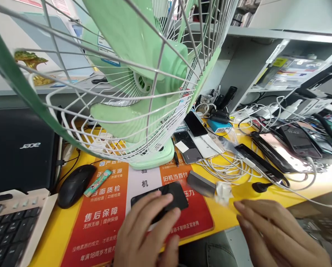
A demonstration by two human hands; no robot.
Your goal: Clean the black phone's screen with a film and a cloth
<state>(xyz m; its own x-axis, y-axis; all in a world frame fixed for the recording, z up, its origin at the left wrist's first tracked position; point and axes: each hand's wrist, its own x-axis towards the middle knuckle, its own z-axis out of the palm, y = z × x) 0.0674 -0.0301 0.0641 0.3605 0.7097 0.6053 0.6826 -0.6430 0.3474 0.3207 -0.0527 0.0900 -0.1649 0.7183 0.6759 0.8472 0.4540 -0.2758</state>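
Left hand: left hand (146,231) low at centre, fingers laid flat and slightly apart over the near edge of one black phone (166,198); grip loose, resting on it, not pinching.
Right hand: right hand (277,231) at lower right, off the front edge of the desk (329,178), fingers straight and pressed together, holding nothing.
Black phone: lies flat, screen dark, on one red-orange mat (99,222) with white print, just in front of the fan's foot.
Fan: one pale green fan (135,74) with a white wire cage, standing on the mat's far edge, filling the upper left of the view.
Near the phone: one grey slab (201,183) just to its right; one small crumpled clear wrapper (223,193) beside that.
Left side: one black mouse (75,185); one small green packet (98,182) beside it; one keyboard (10,226) at the corner; one black laptop (18,148) behind.
Right side: a spread of phones (274,152), more than six, exact count unclear, tangled with white cables (232,170).
Behind: one grey shelf unit (266,48).
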